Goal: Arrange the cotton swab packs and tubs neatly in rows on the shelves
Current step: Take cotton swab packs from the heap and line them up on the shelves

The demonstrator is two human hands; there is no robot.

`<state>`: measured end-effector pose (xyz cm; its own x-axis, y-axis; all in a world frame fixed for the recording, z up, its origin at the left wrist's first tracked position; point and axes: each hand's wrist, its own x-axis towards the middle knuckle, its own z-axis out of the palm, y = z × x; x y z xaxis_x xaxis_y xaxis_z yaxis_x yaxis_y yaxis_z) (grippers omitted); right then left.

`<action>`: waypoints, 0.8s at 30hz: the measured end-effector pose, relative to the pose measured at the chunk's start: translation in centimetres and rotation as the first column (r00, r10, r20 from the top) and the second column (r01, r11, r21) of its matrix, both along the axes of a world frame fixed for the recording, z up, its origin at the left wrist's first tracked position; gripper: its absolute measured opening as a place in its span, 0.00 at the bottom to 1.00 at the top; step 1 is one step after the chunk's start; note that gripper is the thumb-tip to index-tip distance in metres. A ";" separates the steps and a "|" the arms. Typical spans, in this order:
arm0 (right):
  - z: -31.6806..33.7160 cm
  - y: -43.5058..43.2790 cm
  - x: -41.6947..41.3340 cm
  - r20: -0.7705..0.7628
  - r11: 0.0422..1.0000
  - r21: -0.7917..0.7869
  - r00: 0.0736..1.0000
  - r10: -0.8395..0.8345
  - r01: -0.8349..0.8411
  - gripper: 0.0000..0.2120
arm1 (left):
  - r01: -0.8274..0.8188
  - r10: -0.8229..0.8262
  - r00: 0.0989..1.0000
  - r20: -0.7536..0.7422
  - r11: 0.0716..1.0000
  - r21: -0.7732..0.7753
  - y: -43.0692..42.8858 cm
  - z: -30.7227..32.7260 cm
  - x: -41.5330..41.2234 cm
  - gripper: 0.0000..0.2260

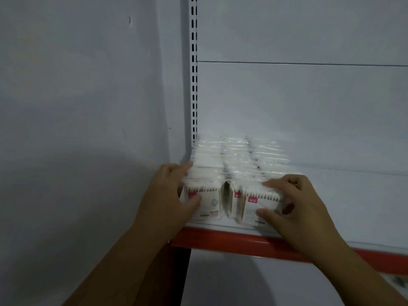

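Several cotton swab packs in clear wrap stand in rows at the left end of a white shelf (353, 206) with a red front edge. My left hand (167, 195) grips the left row of packs (209, 173), fingers along its left side and thumb on the front pack (212, 204). My right hand (295, 206) grips the right row (265, 160), fingers curled over the top and thumb pressed on the face of its front pack (256, 202). A middle pack (234, 202) stands tilted between the two rows.
The wall (88, 107) runs close along the shelf's left side. A slotted white upright (193, 85) stands at the back left corner. The white back panel (309, 107) rises behind the packs. A lower shelf shows at the bottom right corner.
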<state>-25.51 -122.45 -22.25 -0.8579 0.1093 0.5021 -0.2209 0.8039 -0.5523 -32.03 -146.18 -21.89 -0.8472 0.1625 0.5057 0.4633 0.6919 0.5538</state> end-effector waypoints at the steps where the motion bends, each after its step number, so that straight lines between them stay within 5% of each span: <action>1: 0.1 -0.1 0.1 0.008 1.000 -0.007 1.000 -0.006 0.006 0.27 | 0.010 -0.011 0.997 -0.079 1.000 -0.010 0.2 0.5 0.1 0.26; 4: 1.1 0.2 0.9 0.039 0.990 -0.143 0.999 0.024 -0.018 0.23 | 0.142 -0.158 0.955 -0.249 0.987 -0.082 1.7 1.9 0.2 0.19; 10: 4.6 6.1 3.4 -0.107 0.899 -0.438 0.991 -0.077 0.023 0.18 | 0.335 -0.389 0.891 -0.235 0.911 -0.238 5.4 3.0 0.0 0.21; 13: 3.0 7.7 2.6 0.002 0.921 -0.388 0.999 -0.047 0.044 0.18 | 0.302 -0.459 0.873 -0.162 0.772 -0.560 7.6 2.8 -0.1 0.29; 16: 0.0 7.7 1.2 0.063 0.969 -0.245 0.998 -0.016 0.031 0.20 | 0.221 -0.355 0.935 0.000 0.581 -0.783 8.1 2.2 -1.3 0.32; 20: -1.7 7.5 -0.3 0.064 0.969 -0.229 0.992 0.105 -0.088 0.21 | 0.207 -0.360 0.932 -0.040 0.622 -0.755 7.6 1.7 -2.0 0.32; 24: -2.6 6.4 -1.0 0.088 0.996 -0.039 0.992 0.087 -0.084 0.25 | 0.200 -0.409 0.908 -0.092 0.616 -0.762 7.4 1.3 -2.5 0.36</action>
<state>-26.55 -116.03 -24.81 -0.9061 0.0502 0.4200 -0.2362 0.7638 -0.6007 -34.54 -138.78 -20.62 -0.5504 0.7869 0.2789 0.7630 0.6097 -0.2146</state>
